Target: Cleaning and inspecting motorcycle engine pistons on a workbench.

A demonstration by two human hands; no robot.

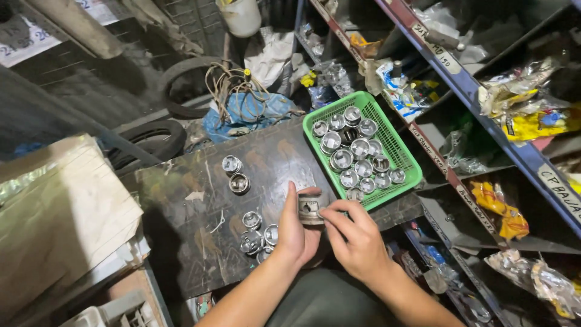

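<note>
My left hand cradles a round metal piston, and the fingertips of my right hand pinch its near side. Both hands hover over the front edge of a dark, scratched board. Two pistons lie at the board's middle, and a cluster of several more sits just left of my left wrist. To the right, a green plastic basket holds several shiny pistons.
Metal shelving with packaged parts fills the right side. Stacked cardboard lies at the left. Behind the board are tyres, tangled wire and a blue bag.
</note>
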